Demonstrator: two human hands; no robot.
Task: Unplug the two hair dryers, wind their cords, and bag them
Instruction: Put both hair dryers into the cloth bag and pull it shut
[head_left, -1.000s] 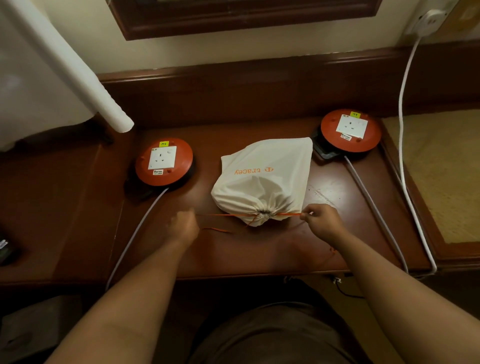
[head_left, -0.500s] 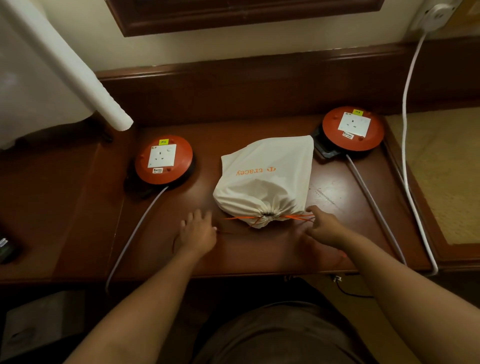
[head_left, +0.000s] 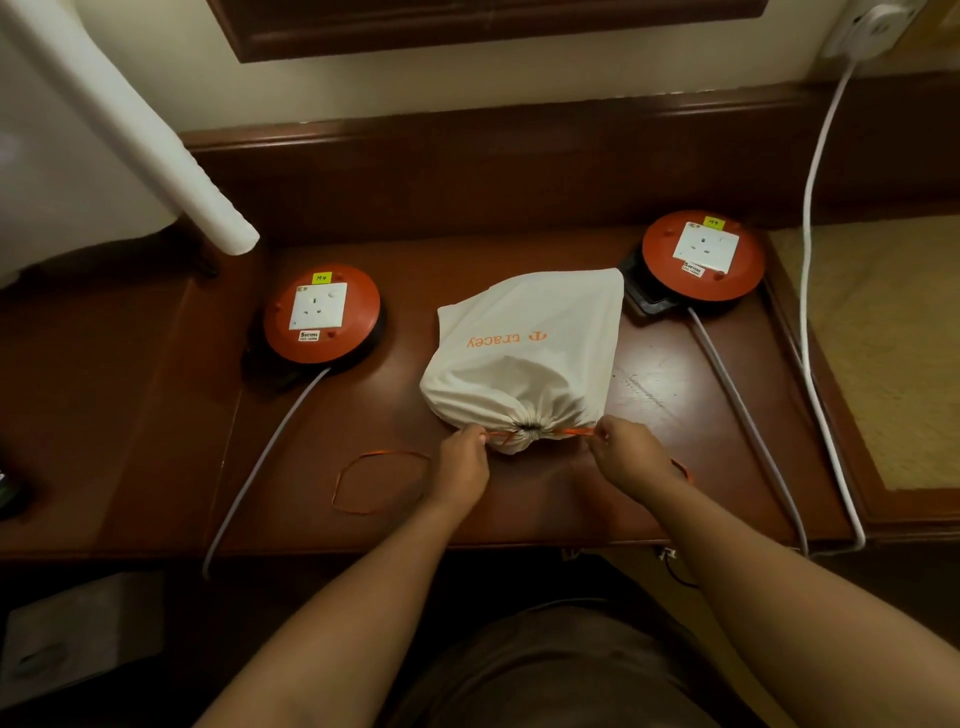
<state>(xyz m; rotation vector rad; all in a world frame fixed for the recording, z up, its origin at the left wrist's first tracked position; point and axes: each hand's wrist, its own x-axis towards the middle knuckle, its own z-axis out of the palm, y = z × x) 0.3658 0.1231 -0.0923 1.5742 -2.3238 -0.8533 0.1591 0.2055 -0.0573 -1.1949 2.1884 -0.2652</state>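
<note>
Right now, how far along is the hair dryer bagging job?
Nearly finished. Done: both reel sockets stand empty, and the white drawstring bag bulges, its mouth cinched. In hand: left hand and right hand pinch the orange drawstring. Left: perhaps knotting it. Contents are hidden.

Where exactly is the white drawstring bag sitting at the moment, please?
In the head view, the white drawstring bag lies mid-desk between the two orange socket reels, its cinched mouth toward the person.
</note>
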